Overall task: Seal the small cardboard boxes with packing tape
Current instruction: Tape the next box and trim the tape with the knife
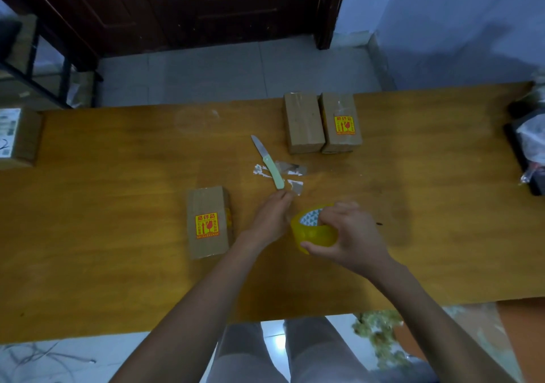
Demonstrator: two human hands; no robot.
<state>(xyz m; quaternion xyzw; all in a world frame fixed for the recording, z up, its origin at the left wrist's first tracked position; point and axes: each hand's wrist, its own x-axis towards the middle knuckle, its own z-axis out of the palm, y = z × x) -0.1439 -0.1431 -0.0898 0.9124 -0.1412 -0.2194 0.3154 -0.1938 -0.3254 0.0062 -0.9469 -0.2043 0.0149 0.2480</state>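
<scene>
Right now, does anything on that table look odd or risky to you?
Yes. A folding knife lies open, bare blade pointing away, its handle end by the left hand. Torn tape scraps are stuck to the table around it. The right hand grips the tape roll.

**Both arms out over the table, hands close together**

Left arm comes in from the lower left, bare forearm angled up and to the right. The left hand (272, 216) has its fingers bunched at the tip, pinching something small I can't make out. Right arm comes in from the lower right, wrist bent inward. The right hand (343, 230) is curled round the tape roll (312, 233), thumb along the near side, fingers over the top.
</scene>
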